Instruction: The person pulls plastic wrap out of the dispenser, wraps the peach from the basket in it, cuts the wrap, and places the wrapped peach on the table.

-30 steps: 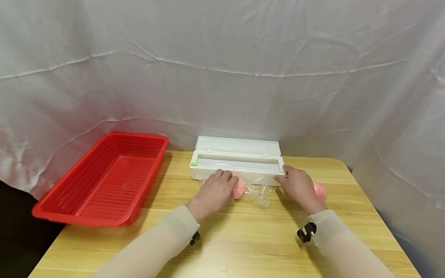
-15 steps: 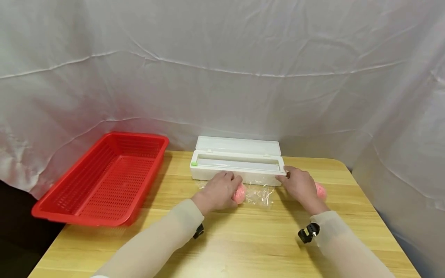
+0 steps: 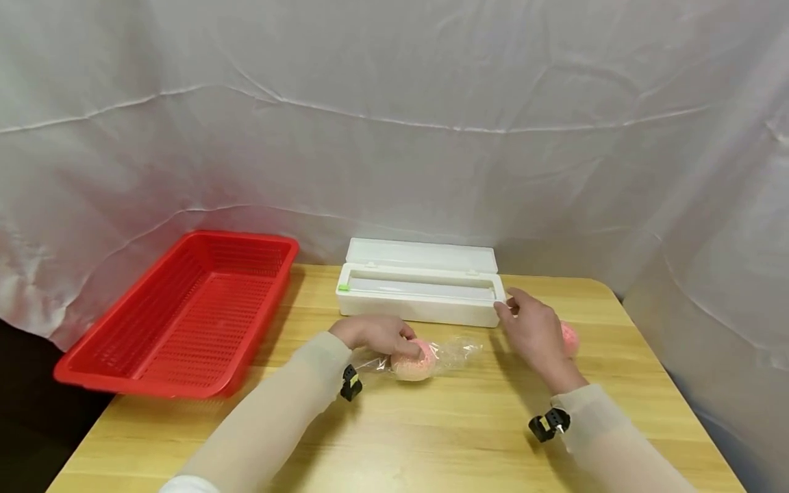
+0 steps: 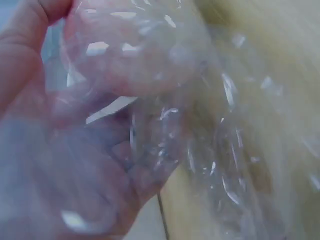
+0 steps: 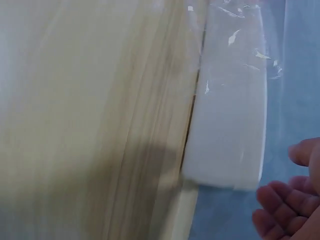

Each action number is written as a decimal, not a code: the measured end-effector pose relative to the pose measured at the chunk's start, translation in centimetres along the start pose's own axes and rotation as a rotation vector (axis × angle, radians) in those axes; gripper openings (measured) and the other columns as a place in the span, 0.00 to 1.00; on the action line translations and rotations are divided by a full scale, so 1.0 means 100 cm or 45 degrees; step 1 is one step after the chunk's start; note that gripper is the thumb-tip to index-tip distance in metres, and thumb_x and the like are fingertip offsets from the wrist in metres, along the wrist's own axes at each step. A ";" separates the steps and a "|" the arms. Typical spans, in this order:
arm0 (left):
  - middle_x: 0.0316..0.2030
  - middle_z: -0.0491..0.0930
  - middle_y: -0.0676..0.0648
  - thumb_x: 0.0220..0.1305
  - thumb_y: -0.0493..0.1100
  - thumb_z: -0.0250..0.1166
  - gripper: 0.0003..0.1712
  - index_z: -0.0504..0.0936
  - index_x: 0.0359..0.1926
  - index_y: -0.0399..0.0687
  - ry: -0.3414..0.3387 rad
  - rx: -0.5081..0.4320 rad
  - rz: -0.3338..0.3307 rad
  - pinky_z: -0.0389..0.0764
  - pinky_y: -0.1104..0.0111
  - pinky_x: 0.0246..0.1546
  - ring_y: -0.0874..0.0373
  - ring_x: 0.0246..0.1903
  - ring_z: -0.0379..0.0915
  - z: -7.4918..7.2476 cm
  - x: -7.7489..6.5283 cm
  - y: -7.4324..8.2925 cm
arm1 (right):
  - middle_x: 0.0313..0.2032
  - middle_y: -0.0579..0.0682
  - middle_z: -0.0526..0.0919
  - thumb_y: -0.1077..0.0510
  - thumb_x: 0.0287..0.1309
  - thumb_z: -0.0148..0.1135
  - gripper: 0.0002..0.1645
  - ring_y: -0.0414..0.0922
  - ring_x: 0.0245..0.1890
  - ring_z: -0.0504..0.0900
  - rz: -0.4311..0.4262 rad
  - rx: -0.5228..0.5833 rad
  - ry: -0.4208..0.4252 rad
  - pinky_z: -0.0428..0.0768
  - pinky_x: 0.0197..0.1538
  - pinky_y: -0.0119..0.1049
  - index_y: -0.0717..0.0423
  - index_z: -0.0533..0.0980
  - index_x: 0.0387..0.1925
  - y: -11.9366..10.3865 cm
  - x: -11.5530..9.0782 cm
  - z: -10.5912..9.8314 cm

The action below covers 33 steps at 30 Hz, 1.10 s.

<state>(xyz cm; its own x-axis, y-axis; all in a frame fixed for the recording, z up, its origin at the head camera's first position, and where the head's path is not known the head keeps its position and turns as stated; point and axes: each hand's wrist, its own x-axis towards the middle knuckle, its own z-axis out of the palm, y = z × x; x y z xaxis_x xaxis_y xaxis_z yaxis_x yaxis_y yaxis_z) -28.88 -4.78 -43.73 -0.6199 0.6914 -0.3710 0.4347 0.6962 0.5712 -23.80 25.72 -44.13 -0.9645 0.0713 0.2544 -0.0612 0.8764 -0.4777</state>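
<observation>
My left hand (image 3: 377, 334) grips a round pink, pale-bottomed ball (image 3: 413, 370) from above, just over the table. Crinkled clear plastic wrap (image 3: 459, 351) trails from the ball on both sides; in the left wrist view the wrap (image 4: 235, 150) spreads over the palm and the ball (image 4: 135, 55). A long white cling film box (image 3: 422, 309) stands behind, its lid raised and a roll inside. At the box's right end is my right hand (image 3: 531, 332). Its fingers look loosely bent in the right wrist view, beside the box (image 5: 227, 130) and holding nothing.
A second pink ball (image 3: 570, 339) lies right of my right hand, partly hidden by it. On the left stands a red perforated basket (image 3: 142, 390), overhanging the wooden table (image 3: 444, 438). Grey-white cloth (image 3: 394, 171) hangs behind the box.
My left hand has drawn the wrapped ball toward me, away from the box front, and turned over so more of the ball shows. The right hand has stayed at the box's end.
</observation>
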 end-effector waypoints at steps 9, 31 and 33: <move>0.47 0.83 0.50 0.68 0.62 0.65 0.29 0.80 0.59 0.46 0.022 -0.264 -0.026 0.81 0.61 0.50 0.57 0.44 0.77 -0.001 -0.008 -0.010 | 0.47 0.57 0.91 0.46 0.75 0.62 0.22 0.57 0.47 0.88 -0.104 0.134 -0.056 0.84 0.52 0.58 0.59 0.86 0.55 -0.030 -0.015 0.007; 0.42 0.82 0.56 0.58 0.52 0.81 0.31 0.81 0.58 0.46 0.295 0.070 0.086 0.77 0.70 0.44 0.63 0.39 0.75 0.028 -0.028 0.026 | 0.34 0.45 0.85 0.46 0.77 0.60 0.19 0.42 0.36 0.81 0.384 1.080 -0.705 0.80 0.44 0.36 0.56 0.83 0.36 0.029 -0.031 0.010; 0.43 0.82 0.56 0.57 0.53 0.81 0.33 0.80 0.59 0.46 0.292 0.073 0.086 0.77 0.70 0.45 0.63 0.39 0.75 0.028 -0.028 0.027 | 0.34 0.45 0.85 0.39 0.78 0.57 0.26 0.42 0.36 0.80 0.417 1.013 -0.710 0.78 0.43 0.35 0.57 0.84 0.38 0.026 -0.031 0.010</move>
<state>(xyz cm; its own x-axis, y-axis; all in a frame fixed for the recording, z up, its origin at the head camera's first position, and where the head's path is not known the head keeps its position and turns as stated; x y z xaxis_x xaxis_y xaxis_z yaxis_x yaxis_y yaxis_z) -24.17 -4.29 -43.25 -0.7173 0.6796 -0.1536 0.5128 0.6642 0.5439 -21.20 27.31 -46.99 -0.9343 -0.1593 -0.3190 0.2697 0.2692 -0.9245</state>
